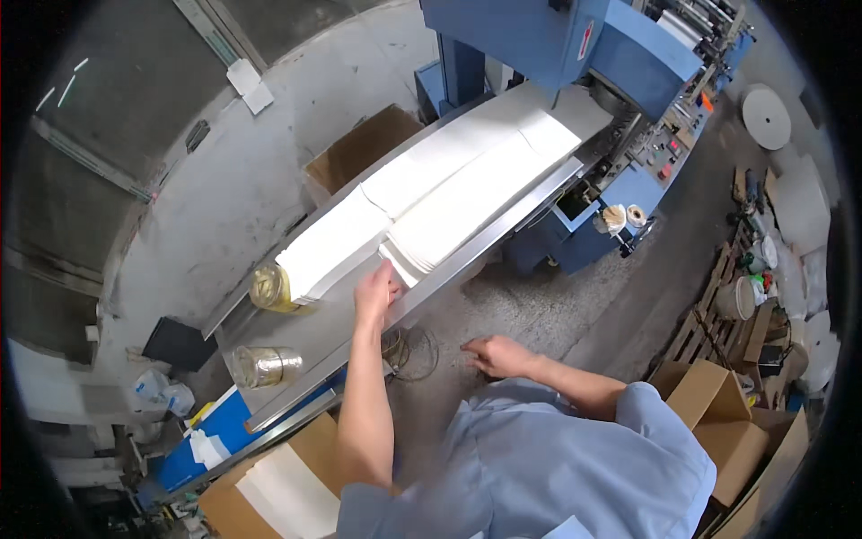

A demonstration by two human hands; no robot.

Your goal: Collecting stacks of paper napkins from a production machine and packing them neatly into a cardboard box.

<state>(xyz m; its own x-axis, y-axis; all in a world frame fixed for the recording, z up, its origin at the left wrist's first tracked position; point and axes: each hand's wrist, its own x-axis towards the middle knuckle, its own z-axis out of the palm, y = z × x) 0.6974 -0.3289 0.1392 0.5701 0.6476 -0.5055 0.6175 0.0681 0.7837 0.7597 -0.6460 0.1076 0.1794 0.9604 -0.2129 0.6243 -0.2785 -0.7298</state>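
Two long rows of white paper pieces, packed tightly together, lie along a slanting metal tray [337, 319]. My left hand [377, 295] is at the near end of the right row [485, 198], its fingers closed on the last white pieces; the fingertips are partly hidden. Against the near end of the left row [337, 251] lies a clear jar-like cylinder [270, 287] with a yellowish tint. Another clear cylinder [267, 366] rests lower on the tray. Away from the tray, my right hand [499, 357] hangs over the floor, empty, forefinger stretched out and other fingers loosely bent.
A blue machine [516, 40] stands at the tray's far end, its control panel [660, 166] to the right. One open cardboard box [368, 148] is behind the tray, another [718, 404] at my right. A carton [229, 499] with white paper sits below left. A wooden pallet [696, 328] lies right.
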